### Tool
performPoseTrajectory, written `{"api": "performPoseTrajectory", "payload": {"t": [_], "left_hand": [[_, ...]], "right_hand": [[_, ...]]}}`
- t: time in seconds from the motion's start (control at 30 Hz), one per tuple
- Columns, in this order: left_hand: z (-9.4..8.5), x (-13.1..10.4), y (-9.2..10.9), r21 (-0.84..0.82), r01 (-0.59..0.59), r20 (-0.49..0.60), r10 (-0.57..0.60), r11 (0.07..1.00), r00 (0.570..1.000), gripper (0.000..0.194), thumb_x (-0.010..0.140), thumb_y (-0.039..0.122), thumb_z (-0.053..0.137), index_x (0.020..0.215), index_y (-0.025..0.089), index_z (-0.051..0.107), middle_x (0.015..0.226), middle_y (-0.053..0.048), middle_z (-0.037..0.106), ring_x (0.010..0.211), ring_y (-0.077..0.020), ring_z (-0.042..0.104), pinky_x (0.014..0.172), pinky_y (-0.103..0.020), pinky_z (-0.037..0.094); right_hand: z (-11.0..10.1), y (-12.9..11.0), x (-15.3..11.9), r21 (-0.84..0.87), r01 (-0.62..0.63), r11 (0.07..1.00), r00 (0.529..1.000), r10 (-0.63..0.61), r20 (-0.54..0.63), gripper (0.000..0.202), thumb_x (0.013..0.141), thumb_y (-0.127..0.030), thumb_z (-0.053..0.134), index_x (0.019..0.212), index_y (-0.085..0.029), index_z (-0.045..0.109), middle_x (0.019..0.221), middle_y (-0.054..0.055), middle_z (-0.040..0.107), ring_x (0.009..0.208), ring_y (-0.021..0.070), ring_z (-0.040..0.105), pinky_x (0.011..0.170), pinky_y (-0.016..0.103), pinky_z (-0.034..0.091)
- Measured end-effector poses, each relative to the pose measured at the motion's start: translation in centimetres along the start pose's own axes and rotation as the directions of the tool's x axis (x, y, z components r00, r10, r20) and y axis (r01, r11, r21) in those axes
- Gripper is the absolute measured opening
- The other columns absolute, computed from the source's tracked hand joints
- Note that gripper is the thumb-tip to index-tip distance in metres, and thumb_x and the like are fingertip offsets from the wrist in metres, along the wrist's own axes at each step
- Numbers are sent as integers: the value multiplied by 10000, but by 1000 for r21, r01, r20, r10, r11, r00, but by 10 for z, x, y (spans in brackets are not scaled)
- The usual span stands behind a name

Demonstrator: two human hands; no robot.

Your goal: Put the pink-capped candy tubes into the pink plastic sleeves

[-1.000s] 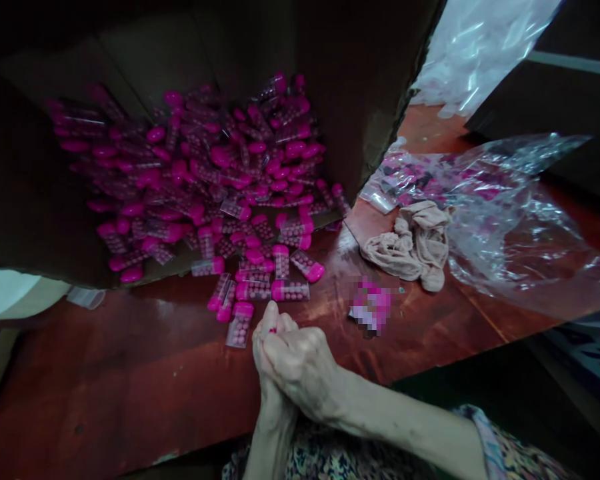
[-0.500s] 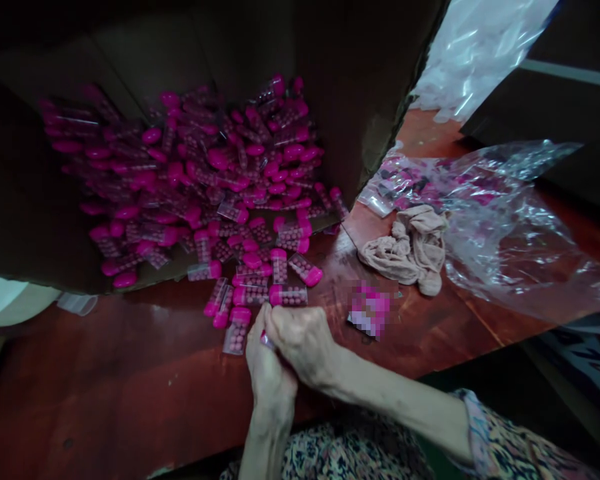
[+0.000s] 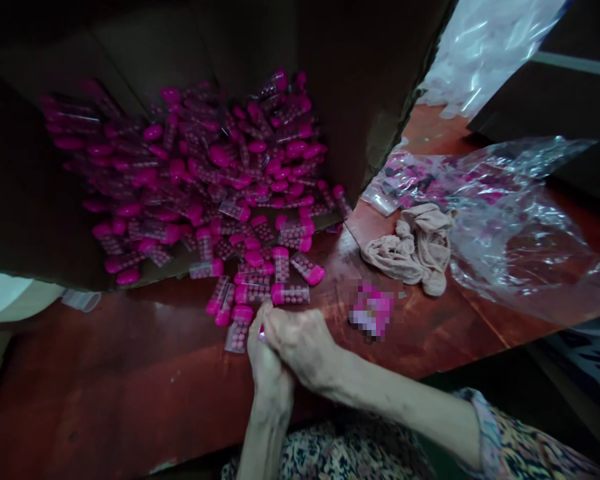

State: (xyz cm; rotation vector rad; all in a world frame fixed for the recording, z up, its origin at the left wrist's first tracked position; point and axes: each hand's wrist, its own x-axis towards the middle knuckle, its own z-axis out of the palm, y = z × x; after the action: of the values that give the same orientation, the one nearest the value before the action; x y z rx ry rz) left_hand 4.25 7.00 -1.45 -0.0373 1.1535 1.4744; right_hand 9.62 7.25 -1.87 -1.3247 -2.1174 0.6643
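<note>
Pink item (image 3: pixel 262 333), one, mostly hidden: clasped between left hand (image 3: pixel 270 373) and right hand (image 3: pixel 303 340), pressed together; probably light, slick, best held by its sides. Capped bottles (image 3: pixel 297 295), many, likely stiff, nearby. Table (image 3: pixel 105 380): red, scuffed. Box (image 3: pixel 360 100): cardboard, open. Room: dim.

The tubes (image 3: pixel 293 294) are clear with bright pink caps (image 3: pixel 315 275), and the beads (image 3: pixel 237 337) inside look dusty pink. A small, mostly hidden item (image 3: pixel 262 333) shows pink with a pale glint. The desk (image 3: pixel 105 373) is reddish brown, the crumpled cloth (image 3: pixel 425 243) beige. The blurred packet (image 3: pixel 373 312) mixes magenta and pale lilac. The clear plastic bag (image 3: pixel 520 227) has pink and dark patches beneath its white glints. The sleeve (image 3: pixel 530 440) carries a multicoloured pattern, its cuff (image 3: pixel 483 427) pale blue and pinkish; the carton (image 3: pixel 360 87) is dark brown.
</note>
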Motion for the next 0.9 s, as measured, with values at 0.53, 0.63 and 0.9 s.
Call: {"api": "performPoseTrajectory", "payload": {"t": [0.53, 0.63, 0.9], "left_hand": [[1, -4, 18, 58, -149, 66, 145, 987, 987, 450, 822, 340, 500, 457, 186, 287, 386, 68, 270, 356, -57, 237, 370, -196, 241], [3, -11, 16, 100, -236, 17, 235, 967, 972, 428, 803, 339, 527, 484, 192, 283, 415, 76, 269, 375, -59, 239, 377, -199, 236], [-17, -3, 9, 11, -28, 120, 26, 1000, 992, 426, 747, 385, 578, 458, 227, 308, 421, 68, 254, 377, -86, 235, 381, -259, 240]], "right_hand": [[-32, -11, -20, 506, -111, 855, 979, 183, -94, 496, 841, -612, 320, 811, -163, 526, 736, 39, 579, 674, 152, 539, 612, 259, 428], [-22, -21, -17, 200, -48, 979, 966, 97, -241, 431, 924, -433, 292, 638, -176, 487, 579, 15, 533, 533, 127, 489, 514, 241, 369], [7, -20, -16, -219, 166, 961, 955, -212, -205, 356, 874, -105, 323, 585, -180, 514, 504, 27, 532, 450, 128, 469, 439, 250, 305]]}}
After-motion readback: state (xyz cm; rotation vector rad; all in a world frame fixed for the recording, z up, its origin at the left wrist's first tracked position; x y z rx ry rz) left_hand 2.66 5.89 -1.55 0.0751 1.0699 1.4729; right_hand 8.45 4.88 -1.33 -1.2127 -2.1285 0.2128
